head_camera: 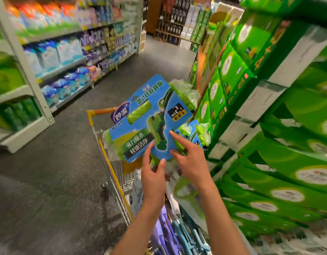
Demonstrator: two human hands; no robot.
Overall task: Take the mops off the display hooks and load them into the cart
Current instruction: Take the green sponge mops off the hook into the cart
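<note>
Purple and blue mop handles [166,234] lie nearest, down in the cart's basket. Just past them are the two hands. The left hand [153,178] has its grip spread, with straight fingers touching the bottom edge of the blue card on the mop pack [149,118]. The right hand [191,159] is spread too, one finger poking the card. No finger curls round the pack.

The mop pack sits high on top of the load, over the front of the cart [100,142], tipped up. I think this is the risky part. Nobody really holds it, so it could slide off to the left and drop on the grey floor [48,181]. More green mop heads in plastic [184,91] are piled behind it, and they could tumble too if the pack gets a bump.

On the right, the green boxes [269,126] stand very near. The pack could knock into them.
</note>
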